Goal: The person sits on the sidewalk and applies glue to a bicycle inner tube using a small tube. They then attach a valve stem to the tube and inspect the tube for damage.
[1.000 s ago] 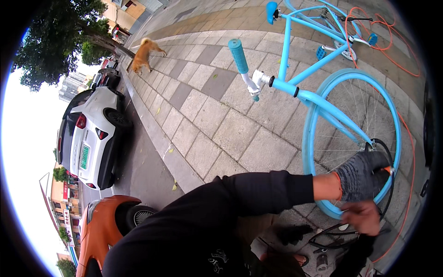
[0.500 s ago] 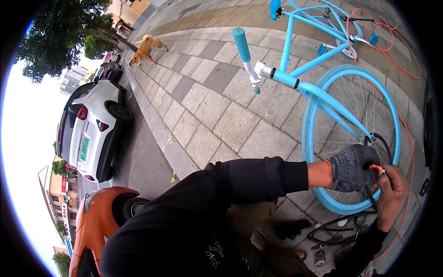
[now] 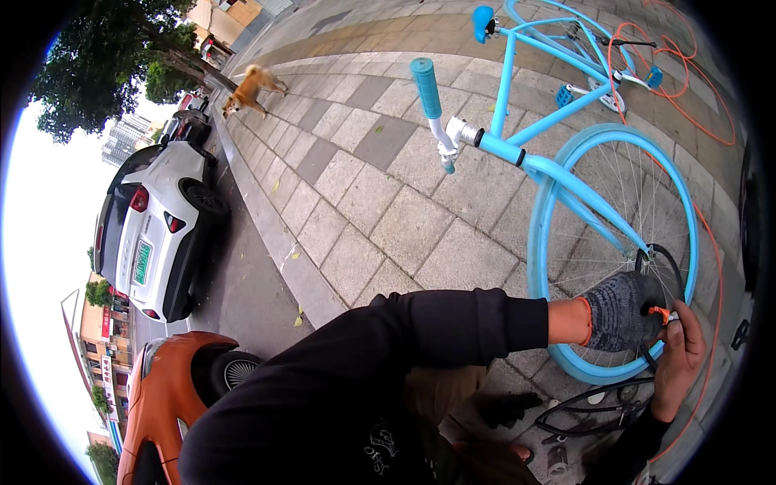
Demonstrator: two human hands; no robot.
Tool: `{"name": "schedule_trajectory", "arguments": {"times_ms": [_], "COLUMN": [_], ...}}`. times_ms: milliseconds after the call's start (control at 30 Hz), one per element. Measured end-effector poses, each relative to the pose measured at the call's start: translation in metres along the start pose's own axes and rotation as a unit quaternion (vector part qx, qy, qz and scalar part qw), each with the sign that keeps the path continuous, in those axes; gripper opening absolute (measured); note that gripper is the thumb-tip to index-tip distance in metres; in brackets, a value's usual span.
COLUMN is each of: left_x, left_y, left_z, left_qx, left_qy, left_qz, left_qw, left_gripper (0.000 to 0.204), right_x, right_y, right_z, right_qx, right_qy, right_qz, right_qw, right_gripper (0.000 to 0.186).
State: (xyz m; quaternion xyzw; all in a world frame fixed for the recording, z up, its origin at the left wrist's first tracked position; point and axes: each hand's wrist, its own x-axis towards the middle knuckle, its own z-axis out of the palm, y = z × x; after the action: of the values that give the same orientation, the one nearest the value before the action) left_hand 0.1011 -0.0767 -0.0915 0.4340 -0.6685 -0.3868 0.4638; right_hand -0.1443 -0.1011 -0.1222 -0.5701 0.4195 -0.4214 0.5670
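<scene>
My left hand [image 3: 621, 312], in a grey knitted glove with a dark palm and orange cuff, is closed beside the lower rim of the light-blue bicycle's front wheel [image 3: 546, 242]. A black rubber inner tube [image 3: 672, 265] loops over the wheel and passes into that glove. At the glove's fingertips shows a small orange piece with a pale tip [image 3: 664, 314]; its exact kind is too small to make out. My bare right hand [image 3: 681, 356] pinches the pale end between thumb and fingers, touching the glove. The bicycle lies on its side.
More black tubing [image 3: 582, 427] lies on the paving below the wheel, beside a dark glove-like cloth [image 3: 509, 408] and a clear cup [image 3: 558, 461]. An orange hose [image 3: 716, 275] runs along the right. A dog [image 3: 254, 89] and parked cars [image 3: 153, 234] are at the left.
Both hands have shifted slightly right and down in the picture, still together at the orange piece. The dog has moved a little to the left.
</scene>
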Motion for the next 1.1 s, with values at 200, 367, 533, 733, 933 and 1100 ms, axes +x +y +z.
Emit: {"name": "schedule_trajectory", "arguments": {"times_ms": [200, 367, 533, 733, 933, 1100], "left_x": [-0.006, -0.005, -0.01, -0.01, -0.02, -0.02], "left_y": [-0.001, 0.01, 0.019, 0.025, -0.001, -0.003], "left_z": [-0.007, -0.014, -0.023, -0.034, -0.01, -0.003], "left_qx": [0.005, -0.036, -0.063, -0.095, 0.033, 0.041], "left_qy": [-0.022, -0.054, -0.087, -0.157, -0.031, -0.042], "left_qz": [-0.028, -0.065, -0.096, -0.15, -0.008, -0.021], "left_qw": [0.999, 0.996, 0.99, 0.972, 0.999, 0.998], "left_gripper": [0.023, 0.019, 0.02, 0.022, 0.023, 0.023], "right_x": [-0.001, -0.004, -0.007, -0.013, -0.013, -0.012], "right_y": [-0.017, -0.032, -0.027, -0.04, -0.035, -0.003], "right_z": [0.01, 0.012, 0.014, 0.026, 0.042, 0.037], "right_qx": [-0.076, -0.093, -0.062, -0.058, -0.131, -0.155], "right_qy": [-0.056, -0.1, -0.066, -0.078, -0.04, 0.038], "right_qz": [-0.076, -0.088, -0.048, -0.007, -0.052, -0.018], "right_qw": [0.993, 0.987, 0.995, 0.995, 0.989, 0.987], "right_gripper": [0.034, 0.03, 0.029, 0.024, 0.022, 0.03]}}
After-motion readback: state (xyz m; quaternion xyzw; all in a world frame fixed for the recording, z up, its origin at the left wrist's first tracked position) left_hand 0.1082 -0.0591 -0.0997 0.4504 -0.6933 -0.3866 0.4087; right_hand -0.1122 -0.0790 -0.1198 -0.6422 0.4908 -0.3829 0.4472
